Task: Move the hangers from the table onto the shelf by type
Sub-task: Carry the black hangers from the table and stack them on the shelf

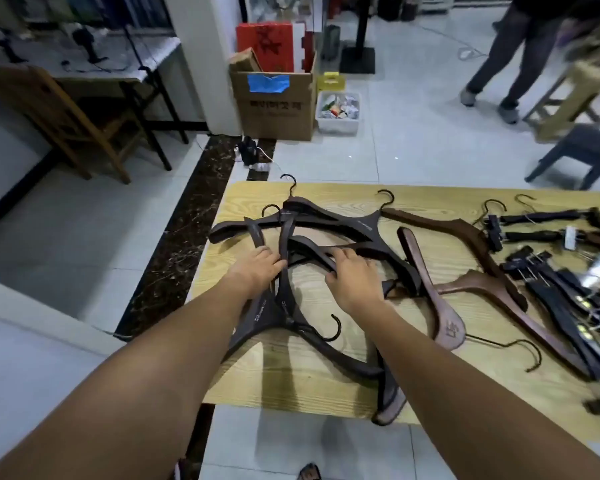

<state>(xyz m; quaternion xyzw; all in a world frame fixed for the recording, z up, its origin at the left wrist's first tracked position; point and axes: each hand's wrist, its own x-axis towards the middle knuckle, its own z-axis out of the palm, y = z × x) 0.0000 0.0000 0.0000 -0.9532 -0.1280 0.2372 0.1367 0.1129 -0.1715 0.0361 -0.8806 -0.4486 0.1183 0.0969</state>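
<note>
Left grip (257, 268) closed round one arm of a dark brown hanger (284, 233), fingers curled over it, palm down. Right grip (354, 277) likewise holding, fingers wrapped on the arm of a second dark hanger (309, 247). Both hangers lie in a tangled pile of dark hangers (357, 225) at the left end of the pale wood-grain surface (340, 197), hooks pointing different ways. Just right of the pile: reddish-brown wooden hangers (465, 233), overlapping. Far right: black clip hangers (534, 235), partly blurred. On the floor beyond: cardboard box (274, 109) with blue tape, white bin (338, 114) beside it, wooden chair (66, 116) left, dark stool (582, 150) right, another person's legs (510, 64) top right.
</note>
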